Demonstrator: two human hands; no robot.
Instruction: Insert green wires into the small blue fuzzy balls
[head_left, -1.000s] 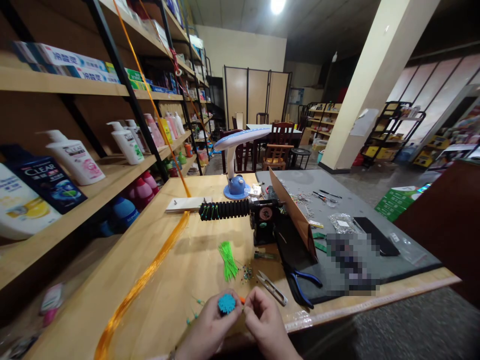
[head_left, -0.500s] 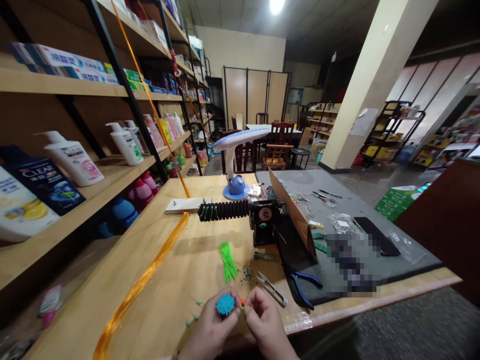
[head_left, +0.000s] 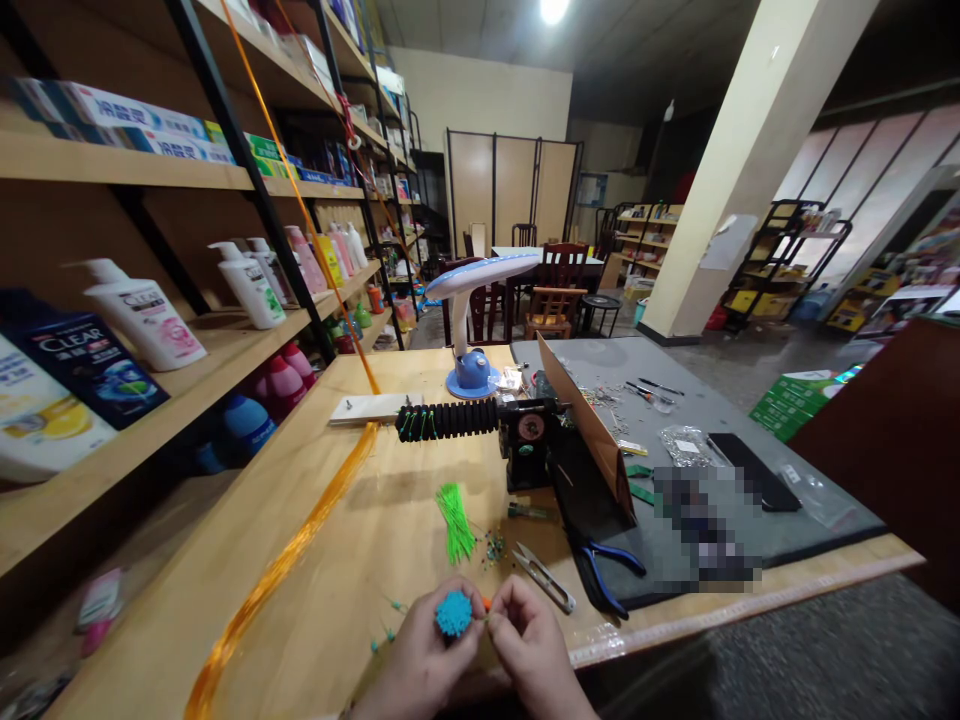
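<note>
My left hand is closed round a bundle with a round, rough turquoise top; its lower part is hidden in the fingers. Close beside it, my right hand pinches thumb and forefinger together. A small orange piece shows between the two hands; what the right fingertips grip is too small to make out. Just beyond lie a sheaf of bright green strands and a scatter of tiny beads. Thread snips rest to the right of them. Small green-blue beaded pieces lie left of my left hand.
Blue-handled pliers lie at the dark mat's edge. Behind stand a small black machine with a ridged black roller, a cardboard panel and a desk lamp. Orange thread runs down the left; shelves hold bottles.
The turquoise-topped bundle has shifted slightly to the right and down in my left hand, and less of the orange piece shows. My right hand has hardly moved.
</note>
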